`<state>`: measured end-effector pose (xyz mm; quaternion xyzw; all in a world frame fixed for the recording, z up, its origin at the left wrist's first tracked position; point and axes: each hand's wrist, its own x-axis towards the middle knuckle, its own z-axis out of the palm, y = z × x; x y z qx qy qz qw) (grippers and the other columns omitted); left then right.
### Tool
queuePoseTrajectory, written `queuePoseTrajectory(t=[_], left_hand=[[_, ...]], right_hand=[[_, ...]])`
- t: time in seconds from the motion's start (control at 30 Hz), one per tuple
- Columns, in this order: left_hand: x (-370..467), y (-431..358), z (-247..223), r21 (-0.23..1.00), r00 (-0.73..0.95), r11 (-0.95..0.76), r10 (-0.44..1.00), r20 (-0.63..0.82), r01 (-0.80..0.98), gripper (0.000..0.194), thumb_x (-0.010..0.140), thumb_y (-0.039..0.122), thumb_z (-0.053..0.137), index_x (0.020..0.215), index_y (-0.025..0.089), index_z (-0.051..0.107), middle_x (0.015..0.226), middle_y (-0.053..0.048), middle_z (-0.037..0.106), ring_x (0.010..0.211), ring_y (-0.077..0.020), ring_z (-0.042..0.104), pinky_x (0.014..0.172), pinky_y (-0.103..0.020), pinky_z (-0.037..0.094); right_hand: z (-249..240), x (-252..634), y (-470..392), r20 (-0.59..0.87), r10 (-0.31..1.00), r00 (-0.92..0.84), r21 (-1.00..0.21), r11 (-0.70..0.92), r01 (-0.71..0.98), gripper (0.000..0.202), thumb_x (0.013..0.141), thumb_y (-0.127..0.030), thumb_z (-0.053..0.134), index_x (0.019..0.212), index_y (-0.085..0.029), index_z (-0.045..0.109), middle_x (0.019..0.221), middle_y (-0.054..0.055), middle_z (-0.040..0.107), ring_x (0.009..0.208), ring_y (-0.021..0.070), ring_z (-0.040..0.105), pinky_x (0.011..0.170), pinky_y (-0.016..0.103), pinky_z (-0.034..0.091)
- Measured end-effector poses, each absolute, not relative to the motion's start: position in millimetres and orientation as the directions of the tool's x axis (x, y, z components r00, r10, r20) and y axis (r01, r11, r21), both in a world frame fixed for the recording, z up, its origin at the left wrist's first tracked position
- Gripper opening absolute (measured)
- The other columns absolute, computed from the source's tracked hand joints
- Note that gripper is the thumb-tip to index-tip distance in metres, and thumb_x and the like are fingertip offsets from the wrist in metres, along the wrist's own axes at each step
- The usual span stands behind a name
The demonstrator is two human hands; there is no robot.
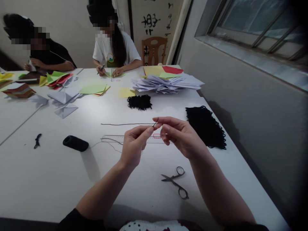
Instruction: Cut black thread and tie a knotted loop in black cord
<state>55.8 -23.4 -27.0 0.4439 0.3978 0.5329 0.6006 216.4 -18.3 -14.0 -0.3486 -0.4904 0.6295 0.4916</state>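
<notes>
My left hand (134, 141) is closed, with thumb and forefinger pinching a short end of black cord (156, 122). My right hand (180, 134) is beside it, its forefinger tip touching the cord and its thumb held apart. A dark length of cord (125, 124) stretches leftward from near the fingertips; whether it joins the pinched end is unclear. Below the hands lies a clear ruler (113, 138), partly hidden by my left hand. To the left, a black thread spool (75, 143) lies on its side, its loose thread trailing toward the ruler. Open scissors (174, 180) lie nearer to me.
Black looped cord bundles lie ahead (139, 102) and at right (205, 126). A small black knotted cord (38, 141) is far left. Folded white papers (166, 84) and coloured sheets (93, 89) cover the far side. Two people sit opposite, one writing on green paper.
</notes>
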Motion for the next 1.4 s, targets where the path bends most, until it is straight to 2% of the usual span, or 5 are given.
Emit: queuePoseTrajectory(t=[0.17,0.4,0.63,1.27,1.4], left_hand=[[57,-23,-24,0.913,0.185,0.161,0.978,-0.097,-0.374,0.021,0.073,0.038,0.076,0.08,0.018,0.078,0.043,0.009,0.027,0.041,-0.0041,0.016,0.038,-0.02,0.009],[59,-23,-25,0.916,0.204,0.182,0.972,-0.114,-0.357,0.015,0.074,0.033,0.076,0.075,0.018,0.078,0.042,0.008,0.031,0.041,-0.0029,0.018,0.038,-0.018,0.011],[58,-25,-24,0.929,0.234,0.177,0.967,-0.103,-0.324,0.015,0.075,0.033,0.075,0.076,0.018,0.078,0.042,0.008,0.032,0.041,-0.0028,0.019,0.039,-0.018,0.011],[56,-27,-23,0.884,0.378,0.31,0.91,-0.169,-0.35,0.023,0.075,0.035,0.077,0.071,0.014,0.067,0.048,0.009,0.029,0.04,-0.0017,0.014,0.036,-0.015,0.008],[54,-25,-21,0.854,0.457,0.391,0.864,-0.212,-0.343,0.023,0.076,0.034,0.075,0.072,0.015,0.063,0.047,0.01,0.028,0.04,-0.0019,0.013,0.035,-0.014,0.008]], right_hand=[[-19,214,-14,-0.015,0.941,-0.339,-0.93,-0.138,-0.342,0.032,0.076,-0.035,0.078,0.107,-0.025,0.074,0.076,-0.001,0.059,0.054,0.0034,0.039,0.051,0.019,0.037],[-23,210,-13,-0.065,0.954,-0.291,-0.904,-0.18,-0.387,0.02,0.071,-0.038,0.082,0.084,-0.023,0.079,0.056,-0.004,0.045,0.054,0.005,0.034,0.052,0.021,0.029],[-20,211,-13,-0.053,0.967,-0.248,-0.911,-0.148,-0.385,0.021,0.067,-0.035,0.084,0.065,-0.019,0.071,0.074,-0.001,0.061,0.054,0.0039,0.036,0.052,0.022,0.029],[-25,213,-11,0.047,0.965,-0.259,-0.928,-0.054,-0.368,0.035,0.064,-0.031,0.086,0.063,-0.016,0.054,0.062,-0.004,0.054,0.056,0.0059,0.048,0.054,0.02,0.037],[-19,218,-9,0.022,0.981,-0.191,-0.929,-0.05,-0.365,0.046,0.066,-0.04,0.085,0.063,-0.016,0.045,0.079,-0.001,0.064,0.045,0.0009,0.044,0.041,0.017,0.03]])
